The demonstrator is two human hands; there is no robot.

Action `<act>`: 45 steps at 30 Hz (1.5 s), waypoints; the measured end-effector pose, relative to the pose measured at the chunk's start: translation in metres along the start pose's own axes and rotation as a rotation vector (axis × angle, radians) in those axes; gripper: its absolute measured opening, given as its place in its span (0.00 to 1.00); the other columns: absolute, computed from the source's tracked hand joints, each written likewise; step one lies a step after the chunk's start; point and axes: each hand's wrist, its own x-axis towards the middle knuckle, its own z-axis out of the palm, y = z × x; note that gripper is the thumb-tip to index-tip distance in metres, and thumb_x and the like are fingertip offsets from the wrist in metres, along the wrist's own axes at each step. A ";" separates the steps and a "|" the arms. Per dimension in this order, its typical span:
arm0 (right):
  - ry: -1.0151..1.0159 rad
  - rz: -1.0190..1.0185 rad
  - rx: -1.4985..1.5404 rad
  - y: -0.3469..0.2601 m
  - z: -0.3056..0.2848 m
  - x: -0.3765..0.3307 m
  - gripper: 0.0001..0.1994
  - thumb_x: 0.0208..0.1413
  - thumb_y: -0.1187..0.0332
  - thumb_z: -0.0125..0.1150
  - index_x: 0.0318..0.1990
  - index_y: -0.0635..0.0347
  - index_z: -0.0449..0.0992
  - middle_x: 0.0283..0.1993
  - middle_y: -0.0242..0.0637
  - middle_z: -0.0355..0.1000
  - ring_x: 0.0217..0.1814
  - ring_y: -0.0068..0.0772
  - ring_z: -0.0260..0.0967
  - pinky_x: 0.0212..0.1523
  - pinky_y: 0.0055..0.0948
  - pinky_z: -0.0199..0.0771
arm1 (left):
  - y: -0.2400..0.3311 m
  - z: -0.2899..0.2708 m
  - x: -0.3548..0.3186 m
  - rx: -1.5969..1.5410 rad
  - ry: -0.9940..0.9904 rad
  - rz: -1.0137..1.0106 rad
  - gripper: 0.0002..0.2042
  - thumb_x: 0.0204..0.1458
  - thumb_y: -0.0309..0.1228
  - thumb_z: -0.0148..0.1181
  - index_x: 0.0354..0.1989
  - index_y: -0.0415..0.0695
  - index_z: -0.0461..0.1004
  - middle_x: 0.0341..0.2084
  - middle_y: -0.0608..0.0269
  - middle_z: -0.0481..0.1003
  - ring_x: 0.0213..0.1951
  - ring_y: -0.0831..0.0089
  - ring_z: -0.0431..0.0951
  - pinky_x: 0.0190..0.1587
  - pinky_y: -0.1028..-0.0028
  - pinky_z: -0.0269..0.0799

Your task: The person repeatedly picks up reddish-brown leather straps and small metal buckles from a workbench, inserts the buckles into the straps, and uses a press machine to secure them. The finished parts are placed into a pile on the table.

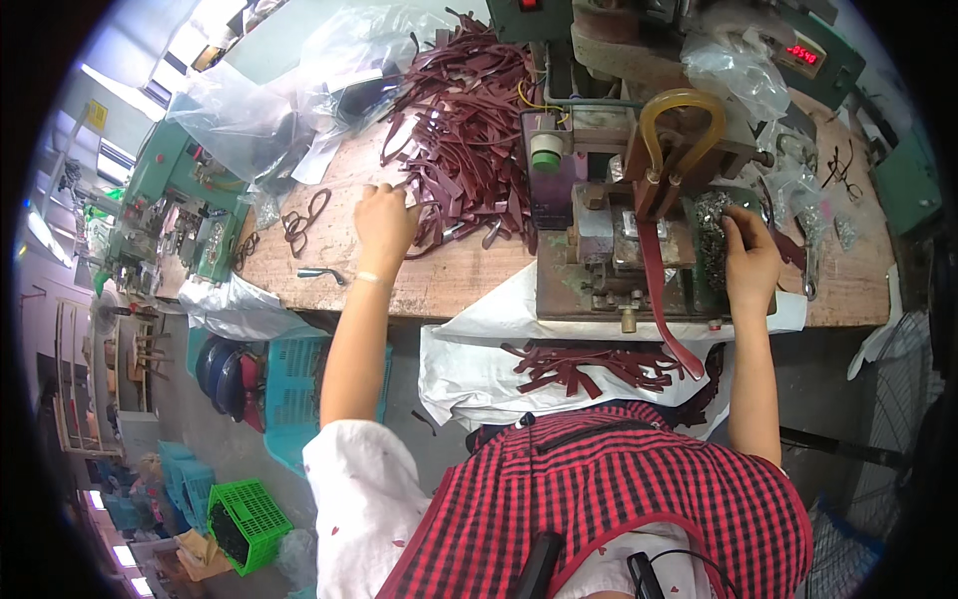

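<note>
2 hands work at a small press with dark red straps

The left hand (384, 225) reaches out to the big pile of straps (464, 120) near the back edge of the wooden table (449, 280), its fingers curled on 1 strap end, so a new strap is ready to pull. The right hand (750, 262) sits by the tray of small metal bits (713, 235) on the press (624, 240), fingertips pressed together as if pinching 1 bit; I cannot tell for sure. 1 strap (659, 290) hangs from the press over the front edge. More straps lie on the white sheet (469, 364) below, which catches them.
</note>
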 end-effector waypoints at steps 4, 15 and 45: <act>0.085 0.024 -0.080 0.029 -0.028 -0.019 0.09 0.64 0.71 0.63 0.48 0.64 0.82 0.44 0.34 0.81 0.47 0.24 0.76 0.52 0.24 0.73 | 0.013 0.036 0.000 -0.157 -0.069 -0.065 0.12 0.51 0.40 0.71 0.35 0.45 0.86 0.33 0.53 0.82 0.40 0.52 0.79 0.45 0.59 0.76; -0.234 0.006 0.417 -0.070 -0.016 -0.016 0.07 0.56 0.74 0.69 0.41 0.64 0.81 0.42 0.34 0.80 0.46 0.26 0.77 0.52 0.27 0.75 | 0.028 0.021 -0.010 -1.530 -0.189 -0.291 0.15 0.68 0.28 0.55 0.60 0.36 0.72 0.40 0.60 0.82 0.41 0.78 0.79 0.39 0.80 0.74; 0.048 -0.182 -0.589 0.019 -0.021 -0.016 0.12 0.49 0.66 0.71 0.43 0.52 0.83 0.62 0.48 0.71 0.72 0.53 0.61 0.62 0.53 0.69 | 0.228 -0.185 -0.048 -0.652 0.286 1.103 0.14 0.45 0.35 0.75 0.36 0.42 0.79 0.32 0.59 0.79 0.26 0.70 0.76 0.25 0.73 0.72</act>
